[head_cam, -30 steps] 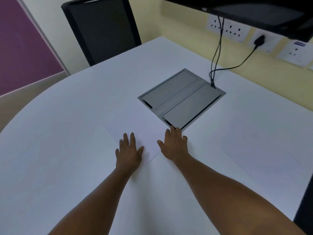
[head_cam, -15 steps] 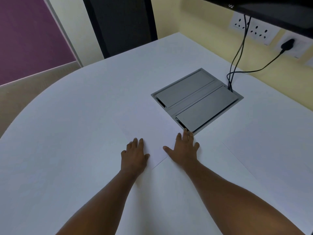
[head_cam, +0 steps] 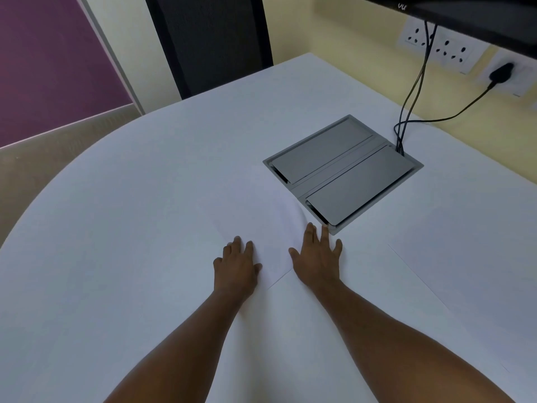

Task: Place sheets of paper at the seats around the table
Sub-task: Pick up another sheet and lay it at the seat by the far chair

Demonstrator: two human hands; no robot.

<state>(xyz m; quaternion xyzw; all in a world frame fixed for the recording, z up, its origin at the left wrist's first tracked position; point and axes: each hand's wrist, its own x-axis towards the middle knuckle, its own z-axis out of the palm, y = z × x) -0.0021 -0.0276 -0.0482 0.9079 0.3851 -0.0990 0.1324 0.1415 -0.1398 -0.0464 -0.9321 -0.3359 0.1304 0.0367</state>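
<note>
A white sheet of paper (head_cam: 255, 216) lies flat on the white table (head_cam: 116, 228), hard to tell from the tabletop. Its near corner shows between my two hands. My left hand (head_cam: 236, 264) rests palm down on the sheet's left near edge, fingers slightly apart. My right hand (head_cam: 316, 257) rests palm down on its right near edge, fingers spread, fingertips close to the grey cable box. A second sheet (head_cam: 465, 257) lies flat on the table to the right. Neither hand grips anything.
A grey two-lid cable box (head_cam: 343, 167) is set into the tabletop ahead right, with black cables (head_cam: 406, 112) running up to wall sockets (head_cam: 447, 49). A black chair (head_cam: 209, 39) stands at the far side. A dark screen (head_cam: 479, 16) hangs top right.
Both hands have slid the sheet a little farther away, toward the chair. The view has shifted forward and left, so the chair and box look nearer.
</note>
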